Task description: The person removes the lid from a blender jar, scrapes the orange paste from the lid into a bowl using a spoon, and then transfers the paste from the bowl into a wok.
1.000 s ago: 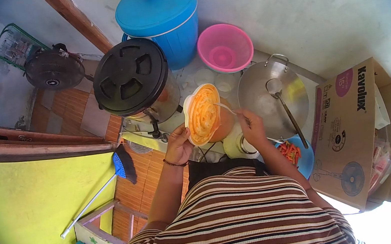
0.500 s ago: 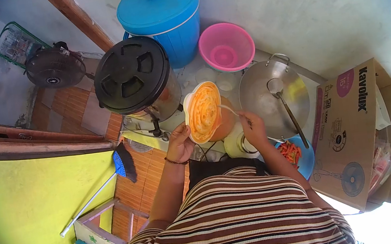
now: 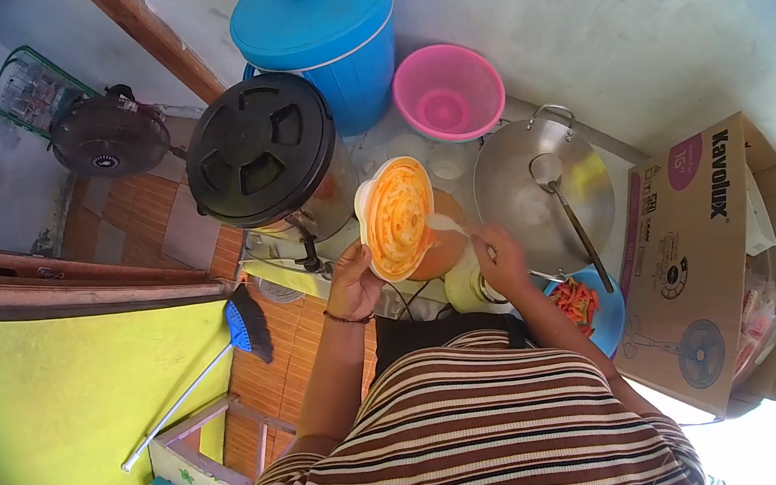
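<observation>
The wok (image 3: 535, 220) stands by the wall-side edge of the surface (image 3: 371, 145). Above the front edge, the left hand (image 3: 354, 285) grips the rim of a tilted dish (image 3: 364, 214) of orange mix (image 3: 405, 225); a modest, steady tilt should limit spills. The right hand (image 3: 499, 256) pinches a pale spoon (image 3: 446, 224), probably best worked in short, light strokes.

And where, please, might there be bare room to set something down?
Bare orange floor shows between the broom and the left forearm. On the tabletop, a narrow strip between the wok and cardboard box looks free. It is crowded around the held dish, from the black-lidded container to the blue bowl.
</observation>
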The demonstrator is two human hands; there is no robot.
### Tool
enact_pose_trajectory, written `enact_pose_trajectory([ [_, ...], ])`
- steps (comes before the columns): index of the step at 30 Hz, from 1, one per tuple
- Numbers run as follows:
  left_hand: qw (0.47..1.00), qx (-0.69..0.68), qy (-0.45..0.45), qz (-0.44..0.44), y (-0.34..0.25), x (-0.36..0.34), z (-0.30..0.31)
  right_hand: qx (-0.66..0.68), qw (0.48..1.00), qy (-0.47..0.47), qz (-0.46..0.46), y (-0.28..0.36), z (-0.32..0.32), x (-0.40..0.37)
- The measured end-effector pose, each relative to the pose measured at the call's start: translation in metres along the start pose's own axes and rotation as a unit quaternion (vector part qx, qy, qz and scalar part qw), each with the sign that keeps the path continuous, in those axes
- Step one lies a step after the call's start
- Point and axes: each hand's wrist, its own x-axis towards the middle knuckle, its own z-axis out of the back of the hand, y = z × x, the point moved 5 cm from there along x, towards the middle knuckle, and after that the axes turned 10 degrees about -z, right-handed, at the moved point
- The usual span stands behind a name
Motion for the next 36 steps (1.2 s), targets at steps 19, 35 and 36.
enact_pose_trajectory([
  [19,1.0,-0.015,-0.001,0.008,-0.001,-0.001,-0.001,0.05,0.998,-0.019,-0.029,0.0,0.0,-0.004],
  [35,1.0,0.008,0.002,-0.008,0.014,0.001,0.007,0.041,0.997,-0.042,0.041,0.047,0.014,0.0],
  [36,1.0,0.012,-0.003,-0.012,0.015,0.0,0.004,0.039,0.998,-0.039,0.027,0.051,0.015,0.003],
])
